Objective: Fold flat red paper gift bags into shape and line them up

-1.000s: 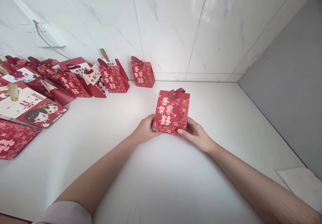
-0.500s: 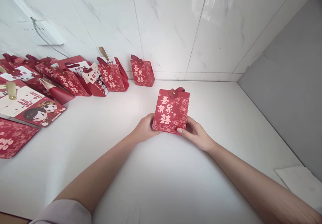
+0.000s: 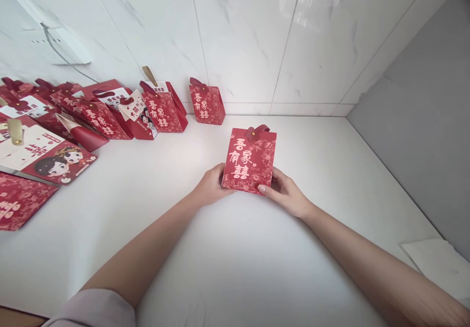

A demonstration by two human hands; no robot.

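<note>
A small red gift bag (image 3: 249, 159) with pale lettering, a flower pattern and a red strap clasp on top stands near the middle of the white counter (image 3: 227, 268). My left hand (image 3: 210, 186) grips its lower left corner, fingers tucked behind it. My right hand (image 3: 285, 194) grips its lower right corner, thumb on the front face. Both hands are closed on the bag.
Several more red gift bags line the wall at the left, one standing alone (image 3: 206, 103), others leaning or lying flat (image 3: 47, 153). A wall socket with a cable (image 3: 64, 48) sits above them. White paper (image 3: 436, 263) lies at the right edge, by a grey wall.
The bag and both hands have stayed put on the counter. The whole scene slid slightly upward in view from a small head movement.
</note>
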